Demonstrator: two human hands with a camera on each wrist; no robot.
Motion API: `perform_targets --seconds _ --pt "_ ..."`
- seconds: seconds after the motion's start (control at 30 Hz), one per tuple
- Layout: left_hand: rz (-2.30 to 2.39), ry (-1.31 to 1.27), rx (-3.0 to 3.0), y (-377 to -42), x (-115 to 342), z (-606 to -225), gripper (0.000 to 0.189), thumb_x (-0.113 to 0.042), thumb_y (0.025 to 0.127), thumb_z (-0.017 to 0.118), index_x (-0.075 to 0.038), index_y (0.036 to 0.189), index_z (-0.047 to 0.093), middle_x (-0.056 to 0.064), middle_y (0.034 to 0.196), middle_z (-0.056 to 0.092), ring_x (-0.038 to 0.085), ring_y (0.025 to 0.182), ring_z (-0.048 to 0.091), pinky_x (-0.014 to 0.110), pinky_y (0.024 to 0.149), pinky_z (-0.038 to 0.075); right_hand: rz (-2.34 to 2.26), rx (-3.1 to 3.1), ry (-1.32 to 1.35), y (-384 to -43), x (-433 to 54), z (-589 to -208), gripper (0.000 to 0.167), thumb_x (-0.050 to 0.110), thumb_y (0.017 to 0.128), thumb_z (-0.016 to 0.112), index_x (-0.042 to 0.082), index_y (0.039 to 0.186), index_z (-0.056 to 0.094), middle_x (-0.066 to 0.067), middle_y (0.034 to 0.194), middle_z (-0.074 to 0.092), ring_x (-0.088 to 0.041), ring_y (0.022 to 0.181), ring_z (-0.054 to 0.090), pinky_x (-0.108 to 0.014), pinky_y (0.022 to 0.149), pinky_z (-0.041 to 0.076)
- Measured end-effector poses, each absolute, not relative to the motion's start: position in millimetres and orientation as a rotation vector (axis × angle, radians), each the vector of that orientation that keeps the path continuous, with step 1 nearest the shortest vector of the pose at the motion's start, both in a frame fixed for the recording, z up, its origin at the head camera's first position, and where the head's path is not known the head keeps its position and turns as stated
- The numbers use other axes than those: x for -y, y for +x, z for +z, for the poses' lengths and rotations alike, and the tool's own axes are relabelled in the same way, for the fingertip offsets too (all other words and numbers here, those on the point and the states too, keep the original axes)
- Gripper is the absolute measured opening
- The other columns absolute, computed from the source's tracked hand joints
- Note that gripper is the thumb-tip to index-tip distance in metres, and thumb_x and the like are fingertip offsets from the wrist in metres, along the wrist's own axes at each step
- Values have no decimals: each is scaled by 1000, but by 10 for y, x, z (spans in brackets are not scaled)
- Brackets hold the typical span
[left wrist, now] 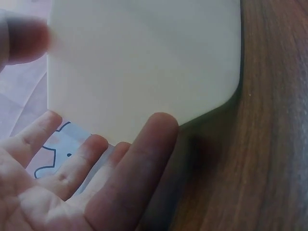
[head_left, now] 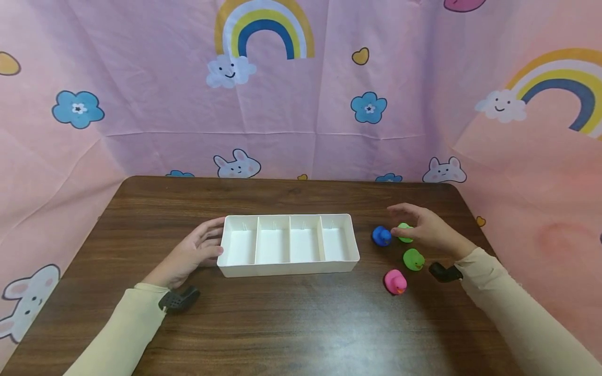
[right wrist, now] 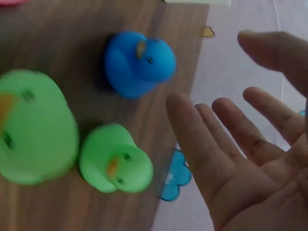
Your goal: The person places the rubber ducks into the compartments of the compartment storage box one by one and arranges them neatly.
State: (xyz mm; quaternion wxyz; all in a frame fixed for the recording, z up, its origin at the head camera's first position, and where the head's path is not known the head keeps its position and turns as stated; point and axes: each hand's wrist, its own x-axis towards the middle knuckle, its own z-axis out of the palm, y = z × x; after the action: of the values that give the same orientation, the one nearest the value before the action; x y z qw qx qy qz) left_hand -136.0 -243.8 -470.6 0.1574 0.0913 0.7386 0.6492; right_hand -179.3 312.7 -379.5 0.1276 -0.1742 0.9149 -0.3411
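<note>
Pale sleeves (head_left: 117,334) of a person lie nearest to the head camera. Four small toy ducks are on the wooden table (head_left: 282,329), to the right of the white tray (head_left: 287,269): blue duck (head_left: 381,236), far green duck (head_left: 407,236), near green duck (head_left: 414,259) and pink duck (head_left: 395,282). The right hand (head_left: 425,230) is over the far green duck, its fingers extended and thumb well apart from them; from the right wrist view, it holds nothing. The left hand (head_left: 188,256) rests thumb and fingertips against the left end of the tray, and I see no firm grip there. I judge that the step is reaching for a duck, probably blue or far green. To take one would call for lowering the right hand and closing thumb and fingers around its body, without pushing its neighbour, while the left hand steadies the tray.
</note>
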Motion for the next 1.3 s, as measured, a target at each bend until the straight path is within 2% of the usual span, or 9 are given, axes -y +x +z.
perform_targets --seconds 0.1,0.3,0.6,0.8,1.3 --pt "1871 283 -2107 -1354 2431 -4702 74 -11 100 66 -12 162 25 24 158 35 15 124 62 39 87 61 -988 -2669 -542 -1785 -3114 -3926 52 16 96 75 1 142 56 -22 138 62 -44 132 55 -68 109 39" --pt "1878 289 -2112 -1340 2421 -4691 73 -11 100 66 -11 162 26 24 158 36 8 121 63 40 87 61 -989 -2669 -507 -1774 -3094 -4077 45 13 96 74 -1 137 60 -21 134 65 -42 125 60 -66 107 43" --pt "1880 275 -2052 -1327 2425 -4684 73 -11 103 62 -11 163 22 27 160 33 9 121 64 50 83 62 -975 -2693 -393 -1778 -3055 -4131 38 14 98 72 1 133 63 -21 133 65 -42 124 60 -65 107 43" --pt "1886 274 -2046 -1321 2420 -4668 74 -14 102 64 -11 164 22 27 159 33 6 118 65 49 83 62 -982 -2696 -370 -1767 -3038 -4149 39 12 98 72 0 134 63 -21 133 65 -41 122 61 -64 107 43" --pt "1892 270 -2048 -1322 2412 -4687 73 -11 102 63 -10 163 23 29 159 33 11 119 64 52 83 62 -952 -2729 -379 -1780 -3036 -4213 27 14 96 74 4 121 70 -13 114 69 -32 108 64 -55 96 50"
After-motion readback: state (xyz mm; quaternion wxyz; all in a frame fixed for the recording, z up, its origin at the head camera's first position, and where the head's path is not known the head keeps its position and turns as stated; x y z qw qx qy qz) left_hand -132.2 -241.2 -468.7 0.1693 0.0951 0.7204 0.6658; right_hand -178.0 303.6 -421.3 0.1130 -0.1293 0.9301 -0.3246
